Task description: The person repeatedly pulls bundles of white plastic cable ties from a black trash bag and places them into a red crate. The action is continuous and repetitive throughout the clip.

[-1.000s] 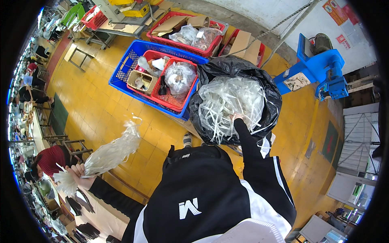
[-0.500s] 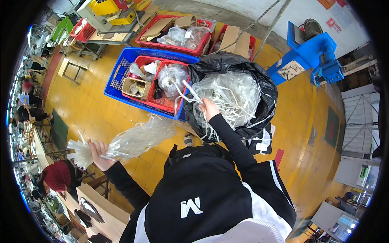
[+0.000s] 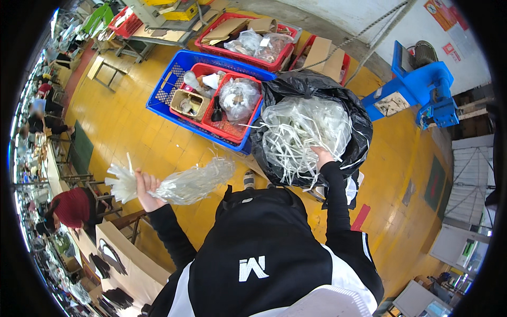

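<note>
My left hand [image 3: 149,191] is closed around a bundle of clear plastic film [image 3: 194,183], held out over the floor. One gathered end fans out past the fingers, and the longer crumpled part trails to the right. My right hand [image 3: 321,156] reaches down into a heap of white plastic strips [image 3: 293,138]. Its fingers are bunched together among them, the tips partly hidden. The heap and some clear plastic film fill an open black plastic bag [image 3: 355,113], whose rim is spread wide.
Left of the bag, a blue crate [image 3: 158,100] holds two red baskets with a bag of scraps and small items. Behind stand a red crate [image 3: 272,64] with cardboard and a blue machine [image 3: 417,87]. A person in a red top [image 3: 76,207] sits at the left.
My right hand has moved right and down into the heap; the strips it held raised are no longer lifted. My left hand with the film bundle has shifted slightly right.
</note>
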`<action>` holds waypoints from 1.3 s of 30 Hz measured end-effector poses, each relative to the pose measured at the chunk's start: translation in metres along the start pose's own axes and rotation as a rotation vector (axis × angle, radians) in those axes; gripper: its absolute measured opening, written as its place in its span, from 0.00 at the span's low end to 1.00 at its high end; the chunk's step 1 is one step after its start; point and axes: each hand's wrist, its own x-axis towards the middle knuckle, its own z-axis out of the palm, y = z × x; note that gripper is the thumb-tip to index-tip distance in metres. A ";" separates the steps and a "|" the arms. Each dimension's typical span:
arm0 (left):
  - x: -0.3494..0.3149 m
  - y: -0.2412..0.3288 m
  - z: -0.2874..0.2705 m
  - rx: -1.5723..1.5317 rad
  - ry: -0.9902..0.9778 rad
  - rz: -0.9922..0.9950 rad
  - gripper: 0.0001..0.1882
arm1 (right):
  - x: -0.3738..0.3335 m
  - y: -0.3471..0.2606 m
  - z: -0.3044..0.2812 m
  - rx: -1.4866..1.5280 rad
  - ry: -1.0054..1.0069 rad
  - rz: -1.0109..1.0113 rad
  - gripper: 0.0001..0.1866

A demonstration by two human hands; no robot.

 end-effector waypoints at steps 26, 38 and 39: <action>-0.064 -0.062 0.015 0.037 0.039 -0.296 0.12 | 0.089 -0.171 0.025 0.536 0.293 -0.190 0.04; -0.044 -0.118 0.068 0.193 -0.529 -0.535 0.17 | -0.031 -0.284 -0.047 0.768 0.303 -0.578 0.08; -0.042 -0.118 0.070 0.220 -0.586 -0.547 0.17 | -0.032 -0.282 -0.046 0.797 0.318 -0.576 0.08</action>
